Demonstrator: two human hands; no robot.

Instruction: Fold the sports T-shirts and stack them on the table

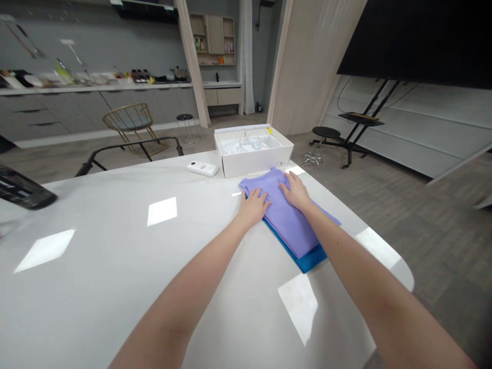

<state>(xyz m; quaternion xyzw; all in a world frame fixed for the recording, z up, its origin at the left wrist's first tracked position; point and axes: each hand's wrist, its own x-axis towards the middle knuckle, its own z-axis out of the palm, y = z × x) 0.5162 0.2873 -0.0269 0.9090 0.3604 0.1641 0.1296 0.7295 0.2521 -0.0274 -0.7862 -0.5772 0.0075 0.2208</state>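
Observation:
A purple folded garment (286,220) lies on top of a blue folded cloth (310,259) near the table's right side. My left hand (254,206) rests on the left edge of the purple garment, fingers spread. On its upper right part lies my right hand (295,191), also with fingers apart and flat. Just beyond the garment stands an open white box (249,165) with clear plastic and pale items inside. To the left of the box is a small white device (203,168).
The glossy white table (115,287) has a rounded right corner. A dark transparent container (25,189) lies at its far left. Beyond the table are a black-framed chair (134,145), a gold wire chair (130,120), a round black stool (326,132) and a wheeled screen stand (359,128).

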